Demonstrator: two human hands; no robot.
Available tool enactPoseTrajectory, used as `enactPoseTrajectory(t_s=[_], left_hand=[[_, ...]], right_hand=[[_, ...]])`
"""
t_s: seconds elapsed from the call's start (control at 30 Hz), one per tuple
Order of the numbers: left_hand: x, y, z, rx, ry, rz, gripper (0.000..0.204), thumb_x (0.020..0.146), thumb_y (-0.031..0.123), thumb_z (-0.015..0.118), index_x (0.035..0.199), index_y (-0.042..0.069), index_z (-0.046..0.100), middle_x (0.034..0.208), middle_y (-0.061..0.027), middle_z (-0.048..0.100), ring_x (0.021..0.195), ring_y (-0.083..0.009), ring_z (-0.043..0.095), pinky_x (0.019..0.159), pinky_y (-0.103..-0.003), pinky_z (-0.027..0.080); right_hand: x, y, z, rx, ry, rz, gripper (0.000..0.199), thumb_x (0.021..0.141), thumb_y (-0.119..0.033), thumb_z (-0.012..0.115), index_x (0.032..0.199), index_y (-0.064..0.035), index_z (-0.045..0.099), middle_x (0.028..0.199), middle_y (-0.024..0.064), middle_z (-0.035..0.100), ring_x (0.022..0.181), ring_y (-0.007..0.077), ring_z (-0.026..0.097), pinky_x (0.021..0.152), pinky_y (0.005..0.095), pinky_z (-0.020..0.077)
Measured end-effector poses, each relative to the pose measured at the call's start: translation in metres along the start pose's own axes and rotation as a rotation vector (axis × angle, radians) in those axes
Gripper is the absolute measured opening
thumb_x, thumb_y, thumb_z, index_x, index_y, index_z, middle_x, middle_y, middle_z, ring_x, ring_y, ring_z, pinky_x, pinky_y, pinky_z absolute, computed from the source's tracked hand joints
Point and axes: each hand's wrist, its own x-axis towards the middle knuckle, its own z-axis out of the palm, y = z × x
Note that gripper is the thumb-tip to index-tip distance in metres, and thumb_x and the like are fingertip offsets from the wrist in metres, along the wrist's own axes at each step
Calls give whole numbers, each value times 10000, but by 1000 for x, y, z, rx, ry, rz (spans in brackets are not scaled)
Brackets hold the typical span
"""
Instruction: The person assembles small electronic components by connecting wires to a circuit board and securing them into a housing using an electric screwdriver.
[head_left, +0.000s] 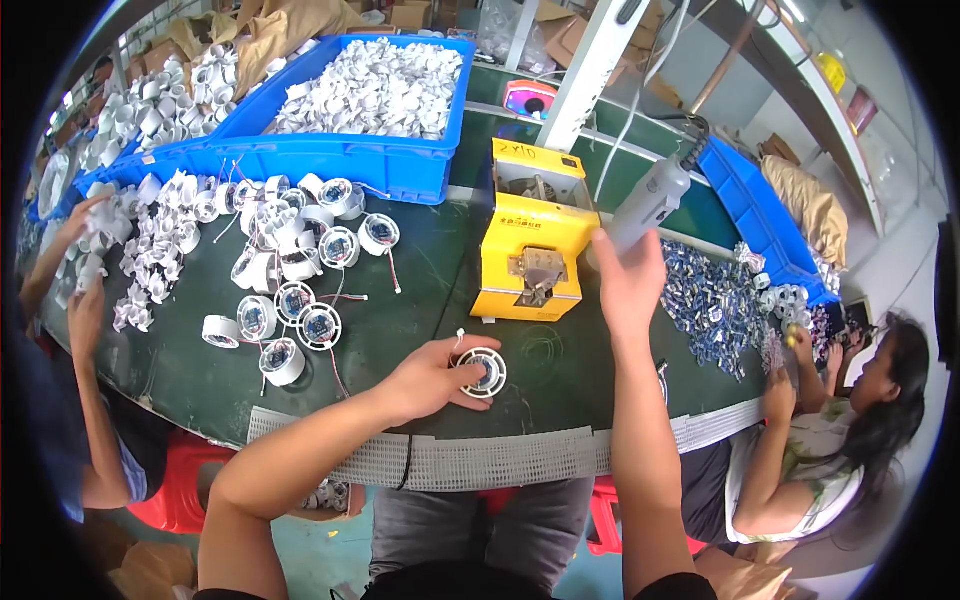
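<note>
Near the table's front edge, my left hand (435, 378) is closed on a round white housing (497, 372) with a circuit board inside. The thumb lies over its middle, and a short wire with a white plug rises at its side. My right hand (632, 285) is wrapped round a grey electric screwdriver (650, 200), whose cable runs up from its top. The tool's lower end is hidden by the hand. Left of it stands a yellow screw feeder (525, 245), with a metal mechanism showing in its front opening.
Several similar wired housings (300, 245) lie left on the green table (420, 260). White parts fill a blue bin (330, 155) behind them. Small blue circuit boards (710, 305) are heaped at right. Co-workers' hands are at work at the far left (85, 300) and right (780, 395).
</note>
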Motion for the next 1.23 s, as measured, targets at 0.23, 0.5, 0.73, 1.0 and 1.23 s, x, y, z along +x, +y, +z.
enactPoseTrajectory(t_s=[0.23,0.5,0.73,1.0,1.23], left_hand=[[0,4,2,21,42,-57,364,987,90,493,1339,6,453,1113,-107,580,908,-225,666,825,-342,596],[-1,2,1,3,92,-63,349,994,86,468,1333,1,451,1112,-116,582,897,-251,678,810,-357,602],[1,3,2,12,139,-60,342,991,67,457,1326,-3,465,1117,-118,582,898,-264,680,801,-366,610],[3,4,2,-34,159,-41,331,968,89,477,1280,-19,503,1105,-126,594,867,-240,679,761,-332,612],[1,3,1,-1,147,-59,348,969,97,479,1303,5,506,1125,-107,564,894,-261,676,768,-327,607]], right_hand=[[3,-67,20,653,47,5,399,925,-116,596,1268,12,436,657,42,535,490,120,501,496,266,405],[-11,-61,47,589,20,82,292,892,-41,616,1143,17,477,710,46,565,474,92,501,448,259,396],[-40,-71,35,689,-13,59,377,899,-58,568,1231,18,407,606,56,500,461,131,471,462,279,419],[-83,-85,45,903,-156,174,357,885,-14,593,1201,62,446,650,53,544,481,115,530,478,252,443],[-93,-81,51,906,-247,133,334,891,-9,596,1187,57,456,679,62,571,498,115,548,498,253,459]])
